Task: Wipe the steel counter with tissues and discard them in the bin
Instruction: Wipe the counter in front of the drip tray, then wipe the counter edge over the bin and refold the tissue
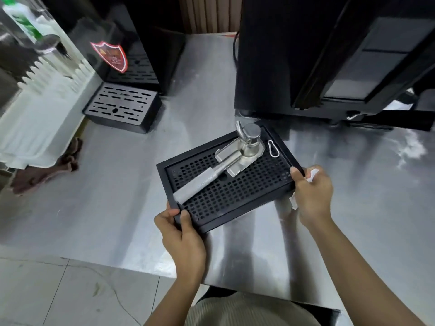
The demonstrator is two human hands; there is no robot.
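Both hands grip the black drip tray over the steel counter
Left hand clamps its near corner; right hand its right end, tissue tucked inside

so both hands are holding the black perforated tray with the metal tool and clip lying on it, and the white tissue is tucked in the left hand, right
Not quite: the tissue is tucked in the right hand, not the left hand. The head view shows white paper poking out around the right fingers. The rest stands: both hands hold the black perforated tray, with the metal tool and clip lying on it.
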